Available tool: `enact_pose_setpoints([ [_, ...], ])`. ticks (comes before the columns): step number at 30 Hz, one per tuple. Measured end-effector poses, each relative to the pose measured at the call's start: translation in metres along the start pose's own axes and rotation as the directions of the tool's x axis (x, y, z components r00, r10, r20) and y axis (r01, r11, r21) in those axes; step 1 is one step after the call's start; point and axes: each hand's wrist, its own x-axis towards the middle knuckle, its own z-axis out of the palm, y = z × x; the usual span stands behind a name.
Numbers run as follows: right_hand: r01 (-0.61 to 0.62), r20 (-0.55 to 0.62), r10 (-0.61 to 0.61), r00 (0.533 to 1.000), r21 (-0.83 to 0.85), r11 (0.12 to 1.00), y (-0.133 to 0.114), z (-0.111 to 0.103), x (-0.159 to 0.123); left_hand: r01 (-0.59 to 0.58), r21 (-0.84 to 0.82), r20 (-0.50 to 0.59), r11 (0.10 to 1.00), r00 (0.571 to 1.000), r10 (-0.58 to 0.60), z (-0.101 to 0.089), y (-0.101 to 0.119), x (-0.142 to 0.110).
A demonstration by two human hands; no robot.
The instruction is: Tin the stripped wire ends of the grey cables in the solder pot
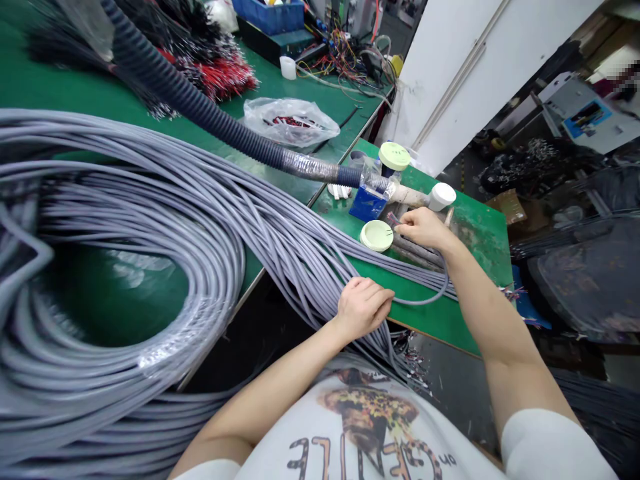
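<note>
A thick coil of grey cables (215,307) fills the left of the view, its strands running right across the benches. My left hand (366,307) is closed, with curled fingers, around grey cable at the front edge of the bundle. My right hand (425,229) pinches the end of one grey cable (423,302), which loops under my right wrist back toward my left hand. Coloured wire ends (393,219) stick out of the right-hand grip, with thin tips over a shallow pale-green dish (377,236). Right behind the dish stands a blue box (368,202).
A dark corrugated hose (200,107) crosses overhead to the blue box. Nearby stand a jar with a pale-green lid (395,155) and a white round container (443,196). A plastic bag (291,121) and black and red wire bundles (220,73) lie at the back.
</note>
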Motion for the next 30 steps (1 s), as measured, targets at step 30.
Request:
enact_pose_setpoints([
  [30,-0.473,-0.113,0.467,0.877,-0.029,0.881,0.124,0.016,-0.006,-0.014,0.005,0.005,1.0,1.0,0.014,0.0,0.0,0.0],
])
